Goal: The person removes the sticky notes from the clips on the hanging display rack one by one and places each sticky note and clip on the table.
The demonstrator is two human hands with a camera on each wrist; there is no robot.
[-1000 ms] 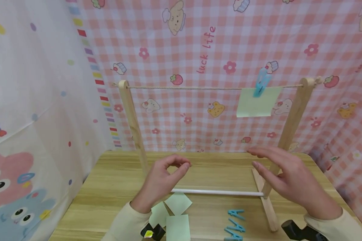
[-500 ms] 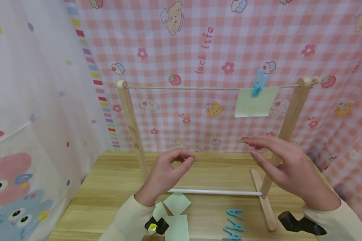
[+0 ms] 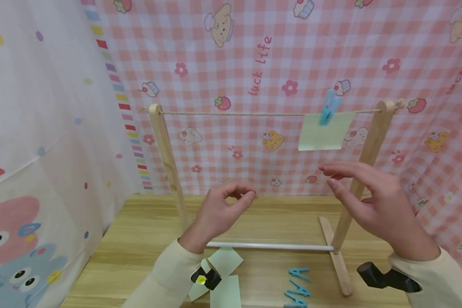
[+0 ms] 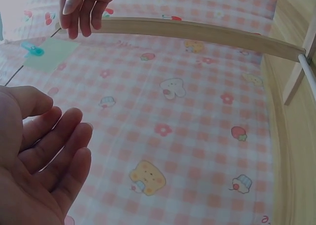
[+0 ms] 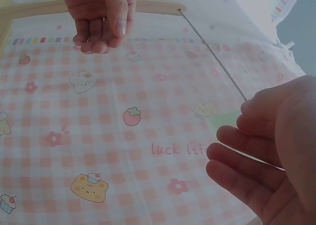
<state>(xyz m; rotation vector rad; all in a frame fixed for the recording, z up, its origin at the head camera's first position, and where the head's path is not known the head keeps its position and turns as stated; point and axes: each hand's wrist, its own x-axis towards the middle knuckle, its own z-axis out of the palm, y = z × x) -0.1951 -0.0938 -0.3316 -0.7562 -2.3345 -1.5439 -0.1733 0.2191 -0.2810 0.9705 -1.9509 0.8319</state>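
Observation:
My left hand (image 3: 225,209) is raised over the table, its fingers loosely bent and nothing between them, as the left wrist view also shows with the bare palm (image 4: 44,156). To the right, my right hand (image 3: 373,205) hovers before the rack's right post, thumb apart from the relaxed fingers and nothing held. Above it, a pale green square of paper (image 3: 319,139) hangs from the string (image 3: 231,114), clipped by a blue clothespin (image 3: 330,109). In the right wrist view my fingers partly hide this paper (image 5: 224,121). Neither hand touches the paper or the string.
Several pale green paper squares (image 3: 226,293) lie on the wooden table (image 3: 138,239) below my left hand, partly behind the sleeve. Several blue clothespins (image 3: 299,287) lie in a column at front centre. The rack has wooden posts (image 3: 373,141) and a white crossbar (image 3: 269,246).
Both hands have risen a little; my left hand has also shifted right. The hanging paper and the things on the table stay as they were.

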